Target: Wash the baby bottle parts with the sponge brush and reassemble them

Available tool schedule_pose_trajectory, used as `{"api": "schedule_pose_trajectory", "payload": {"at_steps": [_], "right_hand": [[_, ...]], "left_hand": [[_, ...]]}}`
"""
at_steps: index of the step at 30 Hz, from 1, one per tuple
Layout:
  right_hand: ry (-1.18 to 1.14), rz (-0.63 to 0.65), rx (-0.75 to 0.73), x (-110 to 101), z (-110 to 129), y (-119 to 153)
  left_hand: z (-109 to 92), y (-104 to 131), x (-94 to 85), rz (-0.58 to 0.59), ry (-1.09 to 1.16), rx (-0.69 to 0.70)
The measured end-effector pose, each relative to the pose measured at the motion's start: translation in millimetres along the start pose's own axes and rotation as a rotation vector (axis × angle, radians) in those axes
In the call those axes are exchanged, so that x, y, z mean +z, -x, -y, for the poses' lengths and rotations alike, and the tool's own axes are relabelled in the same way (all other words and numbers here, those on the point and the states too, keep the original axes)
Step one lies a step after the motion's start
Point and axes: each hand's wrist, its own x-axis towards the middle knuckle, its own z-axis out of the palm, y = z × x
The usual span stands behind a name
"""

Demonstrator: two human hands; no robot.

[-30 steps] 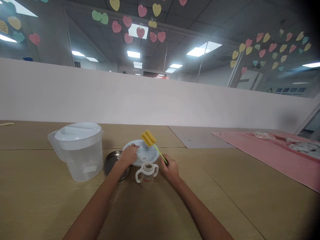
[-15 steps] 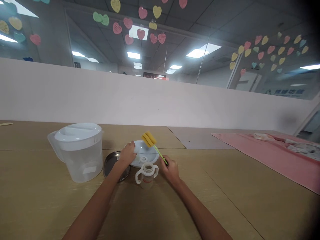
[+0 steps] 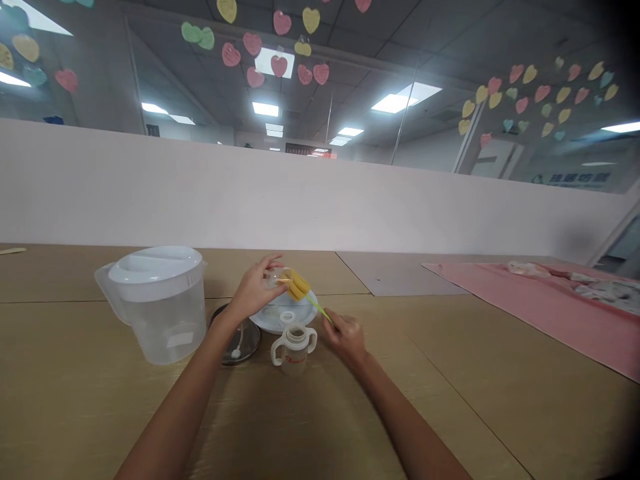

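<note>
My left hand (image 3: 257,288) grips a small clear cap (image 3: 274,276) and holds it above the white dish (image 3: 265,325). In my right hand (image 3: 345,333) is the green handle of a sponge brush (image 3: 299,285). The yellow sponge head meets the cap's opening; how far in it sits, I cannot tell. Below them stands a two-handled bottle (image 3: 294,353), upright and without its lid. A small white ring-shaped piece (image 3: 287,319) is just behind it, at the dish's near rim. Left of the bottle, a round metal tray (image 3: 250,345) carries a thin straw with a white end (image 3: 237,352).
A clear lidded pitcher (image 3: 167,313) stands on the left of the wooden table (image 3: 400,400). A pink cloth (image 3: 530,300) with crumpled fabric covers the right side. The white wall (image 3: 300,200) rises behind the table.
My left hand has lifted from the dish's left edge, bringing the clear cap up against the sponge. The straw in the tray is now uncovered. My right hand has barely moved.
</note>
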Motion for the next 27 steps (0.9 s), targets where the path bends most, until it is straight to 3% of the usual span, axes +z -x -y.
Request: {"api": "schedule_pose_trajectory", "payload": {"at_steps": [6,13,16,20,22,25,27], "right_hand": [[0.059,-0.049,-0.176,-11,-5,0],[0.053,0.007,-0.319,-14,3,-1],[0.061,0.016,-0.335,-14,3,-2],[0.103,0.006,-0.308,-12,2,-4],[0.100,0.021,-0.268,-9,1,-4],[0.067,0.012,-0.131,-4,-1,-1],[0.032,-0.027,-0.009,-1,-4,0]], "left_hand": [[-14,4,1.2,0.168,0.037,-0.048],[-33,10,-3.4,0.294,-0.358,-0.132],[-33,10,-10.5,0.328,-0.352,-0.153],[-25,9,-31.1,0.290,-0.180,-0.165],[-16,9,-43.0,0.229,-0.195,-0.188],[5,9,-54.3,0.174,-0.419,-0.192],[23,9,-55.1,0.198,-0.628,-0.207]]}}
